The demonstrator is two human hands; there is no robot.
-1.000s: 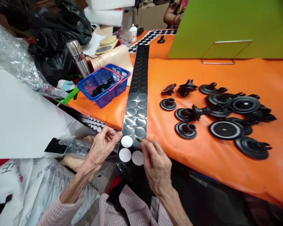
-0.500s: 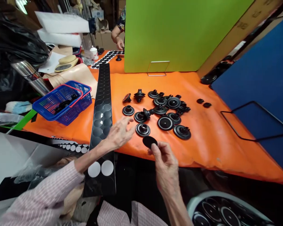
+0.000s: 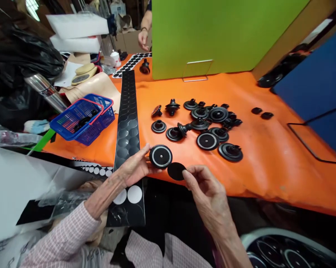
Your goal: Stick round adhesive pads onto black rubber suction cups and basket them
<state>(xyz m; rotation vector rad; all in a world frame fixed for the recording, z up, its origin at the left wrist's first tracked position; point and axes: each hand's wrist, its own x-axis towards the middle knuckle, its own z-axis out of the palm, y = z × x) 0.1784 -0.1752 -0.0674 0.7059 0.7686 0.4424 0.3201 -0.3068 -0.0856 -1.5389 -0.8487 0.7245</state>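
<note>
My left hand (image 3: 134, 168) grips a round black suction cup (image 3: 160, 156), turned so its flat face with a pale ring shows. My right hand (image 3: 205, 186) pinches a black round sticker (image 3: 176, 171) just to the right of that cup, nearly touching it. A long black sticker sheet (image 3: 127, 123) runs from my lap up the orange table (image 3: 268, 156); two white empty circles show at its near end. Several more black suction cups (image 3: 207, 126) lie in a loose group on the table beyond my hands.
A blue basket (image 3: 82, 118) with dark parts sits left of the sheet. A green board (image 3: 218, 33) stands at the back, a blue board (image 3: 319, 85) at the right. Another person's hand (image 3: 143, 37) works over a sticker sheet far back. Bags and foam pile at the left.
My left hand reached to the cups and picked one up, turning its flat face up. My right hand peeled a black sticker off the sheet and brought it beside the cup.
</note>
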